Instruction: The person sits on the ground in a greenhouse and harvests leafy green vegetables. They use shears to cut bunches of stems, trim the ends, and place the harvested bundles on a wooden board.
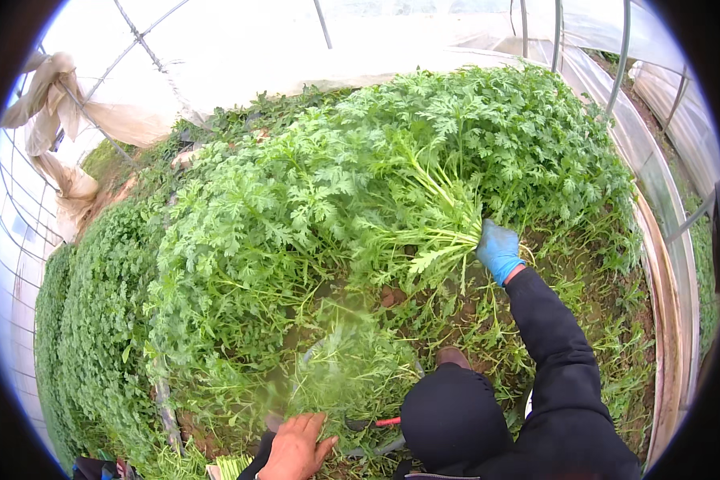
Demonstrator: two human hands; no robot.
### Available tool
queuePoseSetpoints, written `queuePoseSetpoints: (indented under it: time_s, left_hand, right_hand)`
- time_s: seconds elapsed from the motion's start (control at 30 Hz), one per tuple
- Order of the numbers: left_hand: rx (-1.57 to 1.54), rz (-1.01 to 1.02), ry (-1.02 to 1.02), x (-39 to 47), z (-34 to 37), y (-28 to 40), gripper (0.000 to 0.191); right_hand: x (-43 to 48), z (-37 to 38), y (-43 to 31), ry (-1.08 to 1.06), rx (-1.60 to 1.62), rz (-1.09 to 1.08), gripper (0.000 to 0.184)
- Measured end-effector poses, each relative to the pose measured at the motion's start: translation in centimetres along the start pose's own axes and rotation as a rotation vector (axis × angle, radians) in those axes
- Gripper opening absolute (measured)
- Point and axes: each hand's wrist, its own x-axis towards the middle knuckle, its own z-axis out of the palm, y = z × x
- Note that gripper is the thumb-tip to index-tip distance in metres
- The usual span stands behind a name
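Observation:
My right hand, in a blue glove, grips a bunch of leafy greens with lobed leaves by the stem ends. The stems fan out to the left over the standing crop. Thin roots or stem ends trail from behind the fist. My bare left hand is at the bottom, over my left leg, thumb apart and nothing held. Between my legs, loose greens lie within what looks like the curved grey rim of a round container. Beside my dark-clad right knee shows a red tool handle; its other end is mostly hidden.
Dense standing greens fill the bed ahead and left. Cut stems and leaves litter the soil at right. Plastic greenhouse sheeting and metal poles border the bed. A bundle of pale stems lies at the bottom left.

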Motion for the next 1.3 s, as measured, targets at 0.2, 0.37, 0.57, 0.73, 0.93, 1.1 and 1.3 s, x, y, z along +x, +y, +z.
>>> queuePoseSetpoints:
  time_s: [0.2,0.37,0.57,0.73,0.93,1.1,1.3]
  left_hand:
    - [0.01,0.002,0.075,-3.6,-0.5,-1.0,0.044]
    - [-0.007,-0.031,0.152,-6.0,-0.7,-1.8,0.042]
    - [-0.194,0.138,0.829,-7.6,-5.2,1.7,0.033]
    - [-0.117,0.435,1.101,-14.2,-13.0,7.0,0.035]
    - [-0.101,0.171,0.46,-14.1,-16.6,5.7,0.11]
    - [-0.501,0.148,-0.071,-9.6,-9.5,2.4,0.134]
    - [-1.142,0.263,-0.015,-3.4,-1.1,3.6,0.112]
  right_hand:
    - [-4.0,-15.9,3.6,0.499,-0.285,-0.243,0.004]
    - [-8.5,-30.5,4.0,0.834,-0.586,-0.222,0.007]
    - [-14.5,-38.4,-0.5,0.994,-0.65,-0.399,0.017]
    - [-18.3,-36.1,-10.6,0.934,-0.499,-0.815,0.019]
    - [-26.4,-31.1,-19.1,0.691,-0.329,-1.302,0.01]
    - [-28.2,-30.8,-17.7,0.738,-0.227,-1.438,0.005]
    - [-24.2,-30.2,-15.7,0.568,-0.327,-1.378,0.009]
